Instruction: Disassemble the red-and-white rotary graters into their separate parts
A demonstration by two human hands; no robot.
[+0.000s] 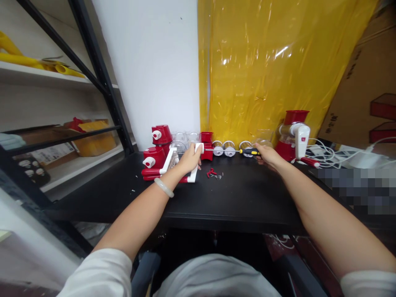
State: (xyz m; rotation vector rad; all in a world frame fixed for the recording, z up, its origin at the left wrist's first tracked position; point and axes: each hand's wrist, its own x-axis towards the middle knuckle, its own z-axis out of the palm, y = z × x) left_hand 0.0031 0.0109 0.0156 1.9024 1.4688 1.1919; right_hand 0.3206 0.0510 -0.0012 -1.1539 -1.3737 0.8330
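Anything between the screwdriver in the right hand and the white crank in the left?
Nothing visible. The screwdriver runs from the right hand straight to the white crank in the left hand. The metal drums sit behind it; the small loose parts lie nearer the person, off that line.

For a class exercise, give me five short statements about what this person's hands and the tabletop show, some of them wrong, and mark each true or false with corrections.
1. The right hand holds a screwdriver. True.
2. The left hand lies open and flat. False: it grips a white part.
3. A pale bracelet circles the left wrist. True.
4. The screws are in a box. False: they lie loose on the black table.
5. The screwdriver's shaft points towards the right hand's own side. False: it points left, towards the white part.
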